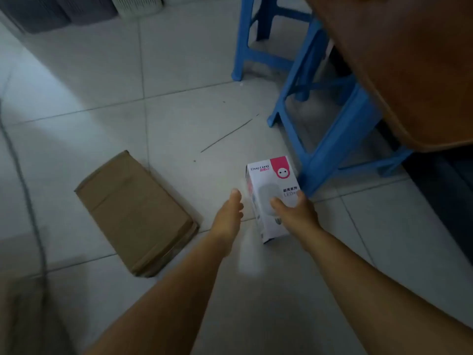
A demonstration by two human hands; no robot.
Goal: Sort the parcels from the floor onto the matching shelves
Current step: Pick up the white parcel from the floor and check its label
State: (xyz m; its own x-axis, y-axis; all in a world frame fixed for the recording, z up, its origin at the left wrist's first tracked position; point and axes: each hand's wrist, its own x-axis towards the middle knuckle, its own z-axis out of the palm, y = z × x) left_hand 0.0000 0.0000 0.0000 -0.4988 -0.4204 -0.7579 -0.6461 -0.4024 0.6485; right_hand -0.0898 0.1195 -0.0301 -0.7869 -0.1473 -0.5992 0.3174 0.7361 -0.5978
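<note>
A white LED bulb box [271,183] with a pink corner lies on the tiled floor near the middle. My right hand [294,211] grips its near half, with the thumb on the top face and a finger on the right side. Just left of the box my left hand [229,213] reaches forward with fingers extended, a small gap from the box's left side. A flat brown cardboard parcel [135,211] lies on the floor to the left, apart from both hands.
A blue plastic stool [330,139] stands right behind the bulb box. A brown wooden tabletop [409,73] overhangs at the upper right. Grey and white baskets [84,8] line the far top edge. A thin cable [28,201] runs along the left.
</note>
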